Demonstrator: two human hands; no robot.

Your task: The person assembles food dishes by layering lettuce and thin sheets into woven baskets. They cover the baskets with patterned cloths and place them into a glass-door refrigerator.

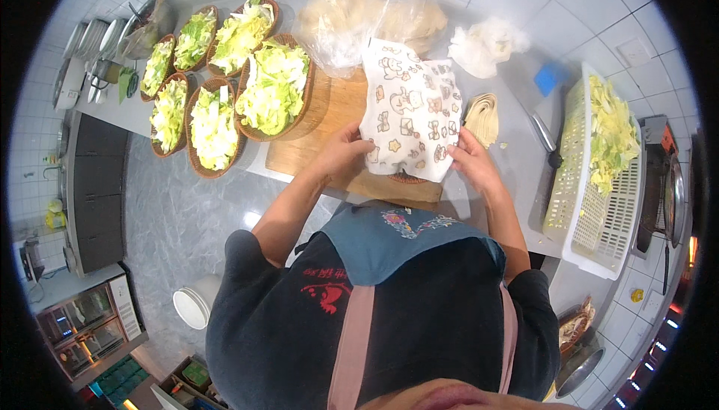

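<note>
In front of me I spread a white sheet [412,110] printed with small brown cartoon figures and stars, looking like liner paper. My left hand [346,152] pinches its lower left side, and my right hand [473,161] grips its lower right edge. Beneath the sheet, a brown wicker basket shows only a bit of its rim [408,178]; the rest is covered. The basket is on a wooden cutting board [326,110]. Just beyond my right hand lies a cream-coloured folded, layered stack [481,119].
Several wicker baskets of chopped leafy greens [273,88] crowd the counter's left. Clear bags of pale food [367,24] and a crumpled white bag [488,44] lie at the back. A knife [545,137] rests beside a white crate [592,219] holding more greens.
</note>
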